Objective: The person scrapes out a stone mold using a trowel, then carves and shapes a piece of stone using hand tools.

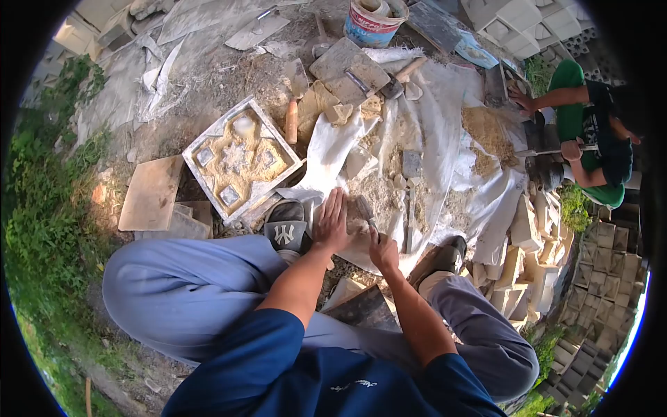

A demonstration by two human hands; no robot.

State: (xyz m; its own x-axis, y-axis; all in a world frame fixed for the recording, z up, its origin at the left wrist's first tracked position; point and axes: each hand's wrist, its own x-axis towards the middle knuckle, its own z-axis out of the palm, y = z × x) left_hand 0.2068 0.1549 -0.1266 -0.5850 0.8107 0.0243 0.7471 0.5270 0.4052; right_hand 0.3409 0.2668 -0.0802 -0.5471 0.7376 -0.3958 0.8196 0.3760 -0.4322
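My left hand (332,221) lies flat, fingers stretched forward, on the pale dusty sheet (326,156) beside my sandal (285,226). To its right, my right hand (383,251) is wrapped round the handle of a small trowel (366,208), whose blade points forward and left over the sheet. What lies under my left palm is hidden. Up and left of my hands, a square mould (240,158) holds sandy material around several raised shapes. A wooden cylinder (292,121) stands or lies just right of the mould; I cannot tell which.
Ahead are a bucket (375,24), a square metal plate (349,69) and a hammer (392,87). A co-worker (597,132) sits at the right near a sand pile (490,135). Stacked blocks (528,243) stand at right; a board (151,196) lies left.
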